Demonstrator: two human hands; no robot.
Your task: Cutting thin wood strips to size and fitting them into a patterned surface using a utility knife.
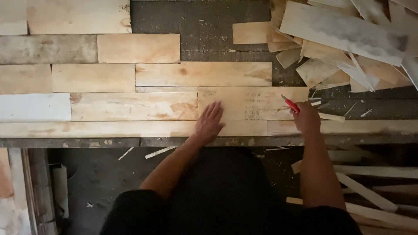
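My left hand point(210, 121) lies flat, fingers spread, pinning the pale rectangular veneer sheet point(252, 102) in its row on the dark surface point(204, 26). My right hand point(306, 118), fingers clamped on a red-handled utility knife point(291, 104), works the sheet's right edge.

A loose heap of thin wood offcuts point(348, 39) lay at the upper right. A white-painted plank point(35, 107) sat at the left. Slats point(370, 191) and splinters point(159, 152) littered the dark floor point(104, 178) below.
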